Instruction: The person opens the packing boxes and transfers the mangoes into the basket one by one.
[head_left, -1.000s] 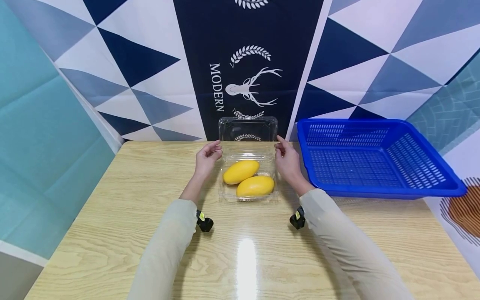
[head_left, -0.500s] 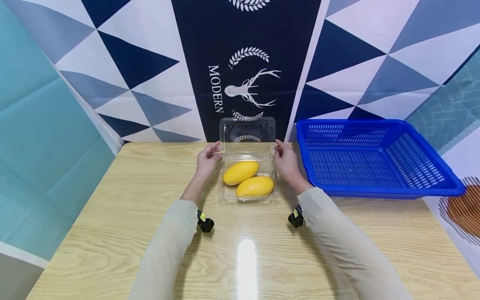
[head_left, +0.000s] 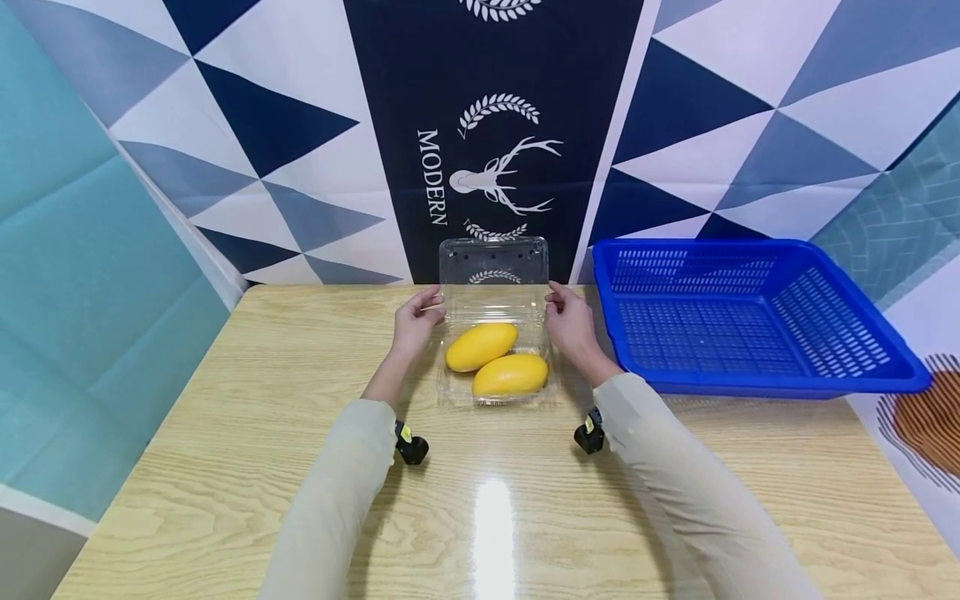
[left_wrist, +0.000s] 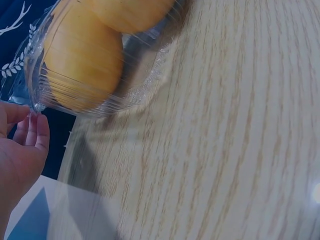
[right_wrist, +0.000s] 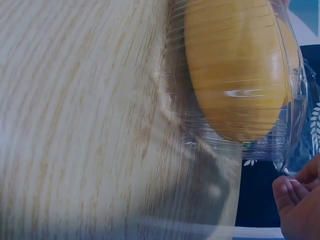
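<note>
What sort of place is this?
Probably an indoor recording corner set up on a table, though I can't be sure. A wood-grain table backs onto a patterned, cloth-like backdrop printed "MODERN", and small black devices sit at the person's wrists.

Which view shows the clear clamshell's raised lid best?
The head view: it frames nearly the whole lid, standing open between the left hand and right hand. The left wrist and right wrist views each show only a cropped slice, at the picture's edge.
</note>
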